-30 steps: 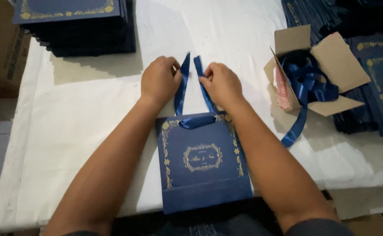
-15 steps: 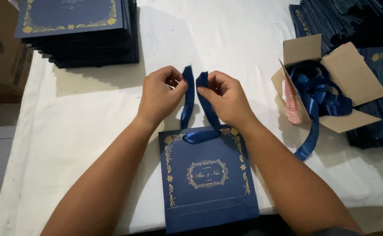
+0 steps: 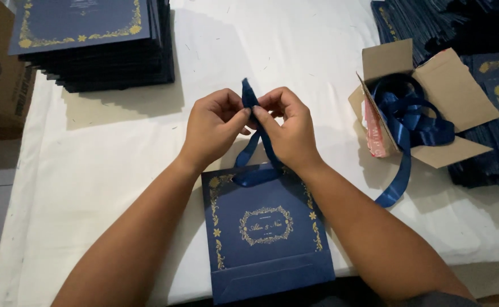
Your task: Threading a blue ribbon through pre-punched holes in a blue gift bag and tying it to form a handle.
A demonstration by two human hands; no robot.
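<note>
Fingers of left hand (image 3: 215,128) and right hand (image 3: 286,128) are pinching together on blue ribbon (image 3: 251,139), probably tying the handle knot above navy gift bag (image 3: 266,227) at 6 o'clock; next, I'd judge, needs pulling ends snug.

A bag (image 3: 266,227) lies on the table (image 3: 118,165), stack (image 3: 90,42) behind-left, ribbon box (image 3: 420,108) right.

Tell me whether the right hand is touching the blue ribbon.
Touching. The head view shows the right hand pinching the blue ribbon between its fingertips, against the left hand.
</note>
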